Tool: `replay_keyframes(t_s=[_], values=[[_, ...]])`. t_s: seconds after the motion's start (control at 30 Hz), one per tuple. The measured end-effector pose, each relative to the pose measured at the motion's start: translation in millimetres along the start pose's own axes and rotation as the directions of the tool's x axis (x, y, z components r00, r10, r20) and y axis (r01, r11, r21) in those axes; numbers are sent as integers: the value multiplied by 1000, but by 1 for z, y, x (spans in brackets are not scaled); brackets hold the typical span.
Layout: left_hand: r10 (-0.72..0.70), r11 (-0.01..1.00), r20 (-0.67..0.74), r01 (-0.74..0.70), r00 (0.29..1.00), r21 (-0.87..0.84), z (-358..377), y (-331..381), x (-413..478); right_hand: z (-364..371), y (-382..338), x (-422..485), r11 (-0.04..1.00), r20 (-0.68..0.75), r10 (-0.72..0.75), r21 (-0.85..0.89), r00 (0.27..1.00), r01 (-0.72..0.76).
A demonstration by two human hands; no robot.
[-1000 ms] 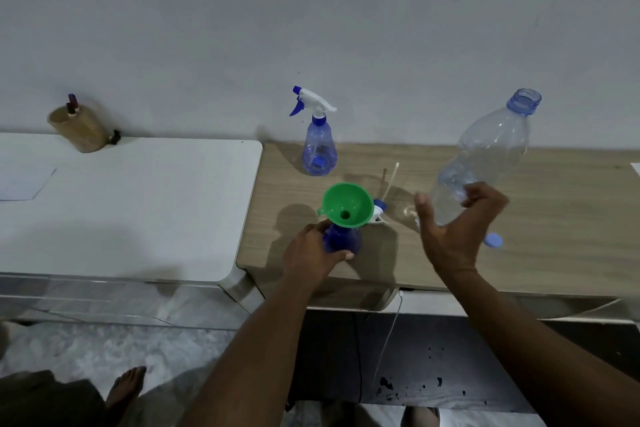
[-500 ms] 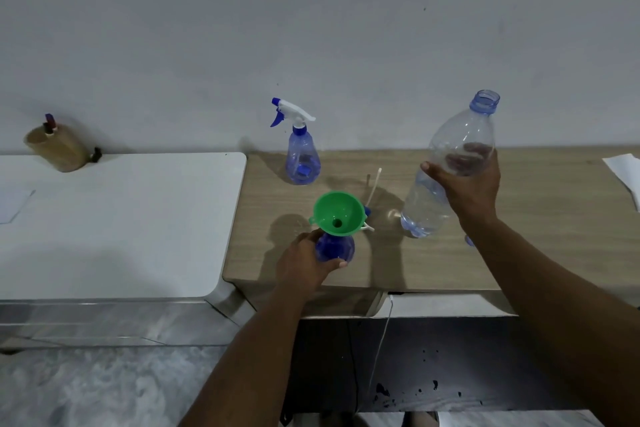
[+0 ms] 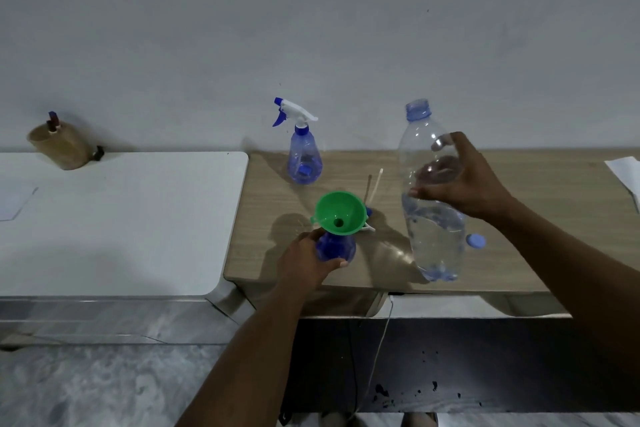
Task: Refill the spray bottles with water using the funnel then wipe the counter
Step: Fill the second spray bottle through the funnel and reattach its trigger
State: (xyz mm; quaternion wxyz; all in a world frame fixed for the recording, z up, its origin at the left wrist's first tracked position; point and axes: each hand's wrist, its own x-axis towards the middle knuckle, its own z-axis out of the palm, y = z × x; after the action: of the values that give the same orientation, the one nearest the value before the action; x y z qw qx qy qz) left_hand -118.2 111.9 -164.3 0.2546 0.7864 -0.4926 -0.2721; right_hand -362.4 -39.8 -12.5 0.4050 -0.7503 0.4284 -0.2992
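Our right hand (image 3: 464, 180) grips the water bottle (image 3: 431, 191) upright, mouth up, while our left hand (image 3: 304, 262) clasps the funnel-topped spray bottle (image 3: 335, 248) near the counter's (image 3: 519, 218) front edge.

The light is dim and cool, giving the wall (image 3: 311, 28) a grey-blue cast. Soft shadows fall left of the funnel (image 3: 341, 213) and the spray bottle (image 3: 304, 156) on the tabletop (image 3: 540, 218), so the light comes from the right. A faint glint sits on the water bottle (image 3: 433, 204). The tabletop edges bow near the frame borders, and detail is slightly soft.
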Motion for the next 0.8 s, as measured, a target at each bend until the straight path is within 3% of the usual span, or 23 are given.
replay_keyframes(t_s=[0.27,0.5,0.8], values=[[10,1000,-6,-10,1000,-2,-1,-1,0,0,-15,-4,892,282,-37,-424,959,159],[27,1000,-18,-28,999,-13,-1,-1,-2,-10,-19,-1,743,428,-6,-602,904,290],[54,998,-22,-54,998,-20,-1,-1,-2,-7,-25,6,600,531,88,-704,843,381]])
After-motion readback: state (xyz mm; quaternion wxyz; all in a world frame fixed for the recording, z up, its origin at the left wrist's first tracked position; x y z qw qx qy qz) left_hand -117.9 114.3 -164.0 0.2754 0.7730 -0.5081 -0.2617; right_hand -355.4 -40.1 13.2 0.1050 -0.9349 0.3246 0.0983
